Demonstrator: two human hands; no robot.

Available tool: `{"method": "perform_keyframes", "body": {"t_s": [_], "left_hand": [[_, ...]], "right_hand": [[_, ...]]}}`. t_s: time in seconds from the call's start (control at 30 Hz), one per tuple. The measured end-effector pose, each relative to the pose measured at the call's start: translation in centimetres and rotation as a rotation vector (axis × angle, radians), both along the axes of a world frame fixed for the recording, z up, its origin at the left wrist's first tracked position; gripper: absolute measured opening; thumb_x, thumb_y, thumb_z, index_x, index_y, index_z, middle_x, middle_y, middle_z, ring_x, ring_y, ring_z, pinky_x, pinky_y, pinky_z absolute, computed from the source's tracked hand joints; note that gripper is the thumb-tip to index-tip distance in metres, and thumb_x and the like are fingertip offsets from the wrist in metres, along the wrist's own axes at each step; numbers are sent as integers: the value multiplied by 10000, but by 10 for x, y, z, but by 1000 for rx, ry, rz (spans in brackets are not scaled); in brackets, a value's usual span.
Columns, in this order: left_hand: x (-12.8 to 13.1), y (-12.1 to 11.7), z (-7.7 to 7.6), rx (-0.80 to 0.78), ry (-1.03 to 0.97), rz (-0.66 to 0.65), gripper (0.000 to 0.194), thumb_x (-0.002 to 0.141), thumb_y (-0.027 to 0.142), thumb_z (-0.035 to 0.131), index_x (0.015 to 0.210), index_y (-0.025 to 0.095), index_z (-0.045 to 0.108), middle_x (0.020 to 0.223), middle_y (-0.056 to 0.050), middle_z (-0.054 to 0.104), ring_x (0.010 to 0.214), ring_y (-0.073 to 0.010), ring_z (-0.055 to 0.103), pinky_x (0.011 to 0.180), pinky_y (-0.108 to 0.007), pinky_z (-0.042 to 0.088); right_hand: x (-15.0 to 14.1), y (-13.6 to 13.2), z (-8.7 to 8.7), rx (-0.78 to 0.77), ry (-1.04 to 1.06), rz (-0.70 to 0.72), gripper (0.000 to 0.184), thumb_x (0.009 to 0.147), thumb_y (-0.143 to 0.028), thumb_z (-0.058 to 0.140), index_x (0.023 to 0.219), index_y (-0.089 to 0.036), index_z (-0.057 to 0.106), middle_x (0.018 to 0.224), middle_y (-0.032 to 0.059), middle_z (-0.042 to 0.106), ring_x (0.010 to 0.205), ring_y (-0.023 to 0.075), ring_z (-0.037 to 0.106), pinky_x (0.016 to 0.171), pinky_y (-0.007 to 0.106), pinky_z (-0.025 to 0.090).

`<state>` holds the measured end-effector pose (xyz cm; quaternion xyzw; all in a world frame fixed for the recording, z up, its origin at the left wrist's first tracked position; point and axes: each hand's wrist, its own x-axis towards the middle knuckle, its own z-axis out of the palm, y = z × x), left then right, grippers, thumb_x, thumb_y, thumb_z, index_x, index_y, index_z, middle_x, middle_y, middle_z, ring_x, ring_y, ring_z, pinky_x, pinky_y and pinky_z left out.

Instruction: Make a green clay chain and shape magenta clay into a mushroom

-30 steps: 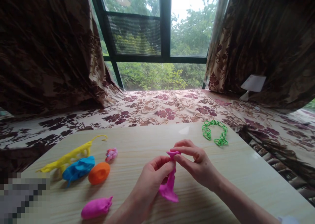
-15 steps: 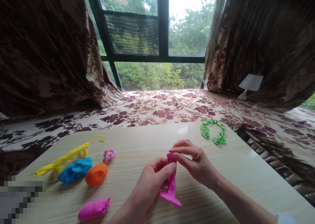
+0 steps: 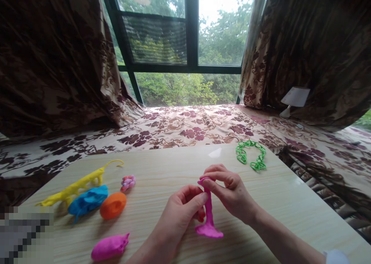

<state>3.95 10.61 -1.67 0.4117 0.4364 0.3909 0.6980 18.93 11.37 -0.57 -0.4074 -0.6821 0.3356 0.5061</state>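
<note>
A pink modelling clay piece (image 3: pixel 209 213) hangs between my hands, with a thin stem, a wide flared foot below and a small flat top. My left hand (image 3: pixel 181 210) is closed, thumb and fingers pinching the stem's upper part from the left. With thumb and fingers, my right hand (image 3: pixel 228 192) pinches the flat top from the right. The foot of the piece appears just above the table. A separate pink clay lump (image 3: pixel 109 247) with a ragged end lies left of my left forearm.
On the wood-grain table (image 3: pixel 162 167) at left lie a yellow clay figure (image 3: pixel 78 184), a blue clay lump (image 3: pixel 88 201), an orange clay lump (image 3: pixel 113 205) and a small pink-and-red clay cluster (image 3: pixel 128 182). A green clay chain (image 3: pixel 257 150) lies at the far right. Behind stands a white lamp (image 3: pixel 295 97).
The pink piece's foot has swung to the right and turned, so its stem now hangs more upright. Both hands keep their pinch in nearly the same place.
</note>
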Motion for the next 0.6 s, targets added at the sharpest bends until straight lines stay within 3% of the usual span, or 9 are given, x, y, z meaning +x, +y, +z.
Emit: {"method": "perform_keyframes", "body": {"t_s": [0.13,0.27,0.37,0.5,0.6], "left_hand": [[-1,0,3,-37,-62,-9,241,649,327,694,727,131,578,554,18,542,475,-63,473,484,-185,373],[-2,-3,16,-103,-125,75,244,622,315,706,745,135,597,645,-13,594,534,-81,518,519,-197,417],[0,-5,23,-113,-141,128,269,616,328,700,781,132,616,696,-34,616,574,-94,539,528,-193,423],[-2,-2,21,-101,-112,96,258,637,320,683,803,135,614,730,-43,617,595,-103,535,552,-209,427],[-8,2,17,21,4,142,227,665,333,661,779,141,619,761,-38,610,653,-119,535,617,-231,432]], "right_hand": [[0,1,0,-91,44,20,152,813,-282,570,855,-213,699,877,43,624,913,183,549,828,321,434],[4,4,0,-136,77,25,256,860,-330,487,1035,-217,636,1000,49,615,956,182,552,856,329,427],[6,7,-1,-101,77,6,245,869,-317,471,1014,-208,635,979,47,615,926,172,561,824,313,436],[4,8,-4,-17,68,-6,148,817,-266,560,918,-202,646,916,43,611,861,170,567,765,303,451],[3,4,0,125,20,-67,124,809,-209,563,894,-216,652,877,45,602,845,176,552,762,321,450]]}}
